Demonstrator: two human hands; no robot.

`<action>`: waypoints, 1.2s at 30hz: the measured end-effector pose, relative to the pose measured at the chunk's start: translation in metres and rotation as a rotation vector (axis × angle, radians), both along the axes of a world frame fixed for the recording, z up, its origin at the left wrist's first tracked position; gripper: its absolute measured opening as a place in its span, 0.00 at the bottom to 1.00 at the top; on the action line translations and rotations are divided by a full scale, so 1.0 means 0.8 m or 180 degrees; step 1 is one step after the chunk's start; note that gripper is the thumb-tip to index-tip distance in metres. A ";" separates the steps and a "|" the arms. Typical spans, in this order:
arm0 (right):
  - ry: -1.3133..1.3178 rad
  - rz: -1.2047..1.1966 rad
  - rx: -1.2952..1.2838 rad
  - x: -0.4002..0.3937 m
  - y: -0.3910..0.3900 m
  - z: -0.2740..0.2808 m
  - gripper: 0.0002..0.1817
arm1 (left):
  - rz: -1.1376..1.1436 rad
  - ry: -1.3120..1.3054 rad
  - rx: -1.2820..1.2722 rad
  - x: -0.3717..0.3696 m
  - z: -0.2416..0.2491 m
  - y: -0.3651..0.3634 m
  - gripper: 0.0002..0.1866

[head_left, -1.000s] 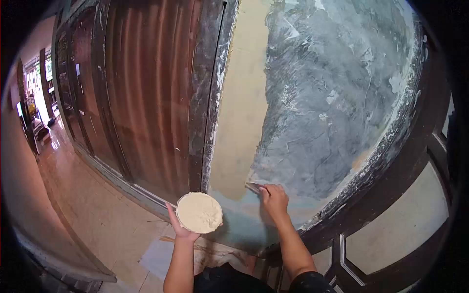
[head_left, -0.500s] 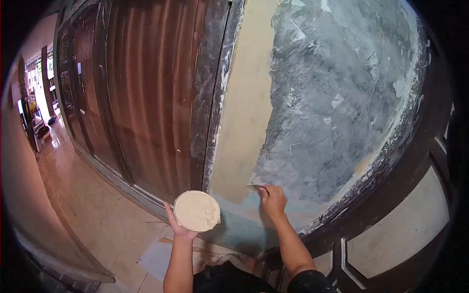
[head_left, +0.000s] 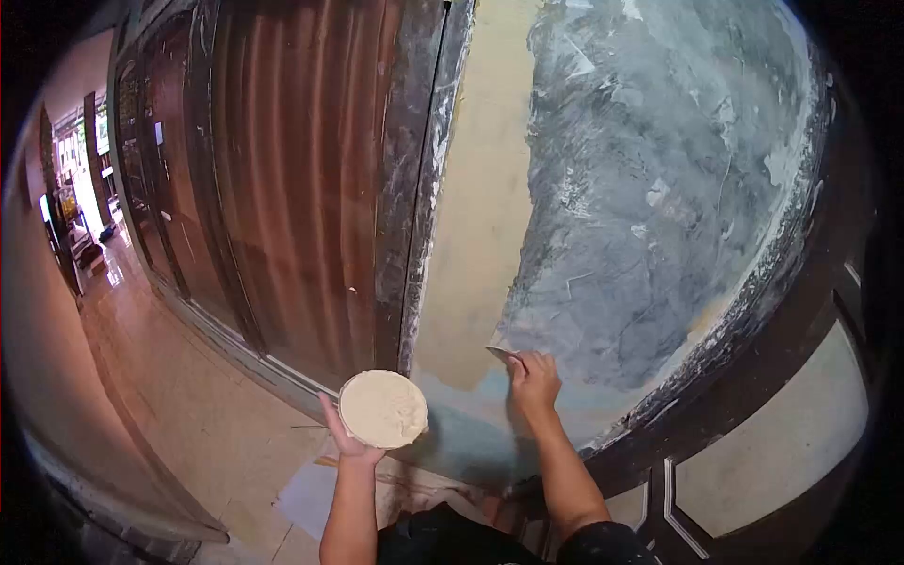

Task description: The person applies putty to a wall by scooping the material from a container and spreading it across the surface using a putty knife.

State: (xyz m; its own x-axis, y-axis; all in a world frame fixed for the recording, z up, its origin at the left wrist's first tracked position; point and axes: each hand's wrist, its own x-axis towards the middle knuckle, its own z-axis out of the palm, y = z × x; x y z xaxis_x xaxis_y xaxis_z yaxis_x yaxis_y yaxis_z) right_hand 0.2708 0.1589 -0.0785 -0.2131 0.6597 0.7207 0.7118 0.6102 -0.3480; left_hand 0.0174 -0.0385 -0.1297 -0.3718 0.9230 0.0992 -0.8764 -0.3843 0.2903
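My left hand [head_left: 350,439] supports a round tub of cream-coloured putty [head_left: 382,409] from below and the side, thumb up along its rim. Most of its fingers are hidden under the tub. In my right hand [head_left: 535,379] is a small putty knife [head_left: 496,350], its handle mostly covered by the closed fingers. The blade touches or nearly touches the wall at the right edge of a cream putty strip [head_left: 477,217]. Beyond that edge the wall [head_left: 631,235] is patchy grey, turning pale blue-green near the bottom.
A dark wooden frame with a reddish-brown curtained pane [head_left: 292,188] borders the strip on the left. A dark door with pale panels [head_left: 782,438] stands at lower right. On the tiled floor [head_left: 179,367] lies a white sheet [head_left: 307,499]. The passage leads to a bright opening.
My right hand has moved a little to the right with the putty knife, and the blade has turned. The tub stays in my left hand. The whole view has shifted slightly.
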 end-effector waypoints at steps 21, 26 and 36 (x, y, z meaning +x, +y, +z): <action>0.0170 0.0165 0.0208 0.000 -0.009 0.048 0.05 | -0.0205 0.0021 0.0059 0.009 0.004 -0.037 0.58; 0.0120 0.1111 0.0352 0.016 -0.058 0.072 0.08 | -0.0361 -0.0090 0.0225 0.026 0.025 -0.041 0.60; -0.0986 0.3080 0.0670 0.025 -0.129 0.153 0.22 | -0.0562 0.0025 0.0307 0.048 0.061 -0.051 0.60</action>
State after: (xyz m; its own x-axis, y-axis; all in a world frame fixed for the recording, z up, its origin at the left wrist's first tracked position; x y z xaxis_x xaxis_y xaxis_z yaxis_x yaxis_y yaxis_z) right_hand 0.2910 0.0556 0.0440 -0.7803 -0.0252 0.6249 -0.0750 0.9958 -0.0534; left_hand 0.0554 -0.0796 -0.0808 -0.2038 0.9599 0.1926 -0.9305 -0.2511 0.2668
